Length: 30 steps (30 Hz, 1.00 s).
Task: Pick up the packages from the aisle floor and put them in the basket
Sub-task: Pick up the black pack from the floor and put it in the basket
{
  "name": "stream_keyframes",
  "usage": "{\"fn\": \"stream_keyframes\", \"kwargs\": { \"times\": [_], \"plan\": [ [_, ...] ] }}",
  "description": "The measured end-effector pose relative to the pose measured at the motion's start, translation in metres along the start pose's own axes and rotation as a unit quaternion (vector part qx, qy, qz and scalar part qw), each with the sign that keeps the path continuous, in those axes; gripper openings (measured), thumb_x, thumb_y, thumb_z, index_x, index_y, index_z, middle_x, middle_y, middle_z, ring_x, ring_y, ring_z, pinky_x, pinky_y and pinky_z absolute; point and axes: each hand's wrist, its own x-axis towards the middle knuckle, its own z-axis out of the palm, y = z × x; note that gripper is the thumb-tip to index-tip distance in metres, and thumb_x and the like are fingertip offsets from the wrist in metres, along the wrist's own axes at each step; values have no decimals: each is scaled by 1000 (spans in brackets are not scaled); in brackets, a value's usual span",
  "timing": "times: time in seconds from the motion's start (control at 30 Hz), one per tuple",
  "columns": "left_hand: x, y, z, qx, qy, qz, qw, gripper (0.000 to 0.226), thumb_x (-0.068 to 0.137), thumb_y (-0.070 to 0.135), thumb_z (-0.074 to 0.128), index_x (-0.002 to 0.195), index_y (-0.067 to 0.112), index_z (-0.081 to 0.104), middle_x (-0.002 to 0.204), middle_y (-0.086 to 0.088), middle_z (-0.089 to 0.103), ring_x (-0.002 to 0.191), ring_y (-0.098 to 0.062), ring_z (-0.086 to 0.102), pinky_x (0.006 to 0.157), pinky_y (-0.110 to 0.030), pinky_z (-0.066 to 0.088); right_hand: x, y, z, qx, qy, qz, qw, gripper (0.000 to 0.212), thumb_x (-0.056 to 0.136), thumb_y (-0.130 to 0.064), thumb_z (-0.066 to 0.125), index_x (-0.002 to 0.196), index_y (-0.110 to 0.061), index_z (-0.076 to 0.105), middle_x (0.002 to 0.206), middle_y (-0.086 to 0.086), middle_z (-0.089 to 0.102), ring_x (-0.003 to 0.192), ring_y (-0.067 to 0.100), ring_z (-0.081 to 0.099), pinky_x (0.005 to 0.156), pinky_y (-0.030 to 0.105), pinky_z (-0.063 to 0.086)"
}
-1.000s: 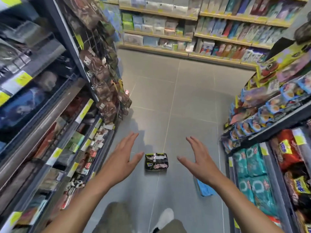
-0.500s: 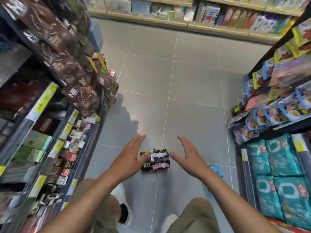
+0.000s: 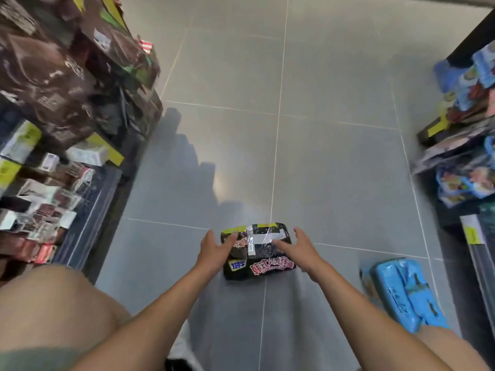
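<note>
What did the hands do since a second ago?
Both hands came down and closed in: the left hand and right hand now rest on the black package, fingers spread, not yet lifting it. The package and the blue package stayed on the floor.

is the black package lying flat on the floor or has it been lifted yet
Flat on the floor, as far as shows: the black package rests on the tiles, printed face up. The left hand and right hand touch its top, fingers spread.

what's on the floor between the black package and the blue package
Nothing but bare grey tile in the head view; the right forearm crosses above the gap between the black package and the blue package.
</note>
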Motion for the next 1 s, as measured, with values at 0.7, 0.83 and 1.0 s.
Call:
{"fn": "stream_keyframes", "kwargs": {
  "times": [0.7, 0.83, 1.0],
  "plan": [
    [13, -5, 7, -200, -124, -87, 968, 34, 99, 46, 61, 124, 23, 62, 110, -7, 78, 98, -34, 75, 89, -65, 56, 20, 30, 31, 278, -18, 66, 958, 70, 60, -57, 85, 116, -17, 74, 108, 8, 80, 103, 31, 76, 102, 56, 55],
    [-48, 41, -29, -187, -137, -88, 969, 31, 100, 45, 60, 122, 23, 63, 110, -5, 78, 99, -32, 75, 89, -62, 57, -55, -17, 8, 299, -27, 88, 950, 43, 84, -39, 79, 119, -15, 71, 110, 12, 79, 106, 36, 74, 100, 59, 55],
    [-141, 106, -75, -171, -121, -89, 974, 22, 100, 43, 60, 111, 24, 62, 106, -5, 78, 92, -29, 74, 85, -53, 60, -146, -75, -31, 320, -46, 89, 942, 43, 89, -37, 76, 125, -14, 68, 113, 13, 78, 110, 38, 72, 99, 60, 55]
  ]
}}
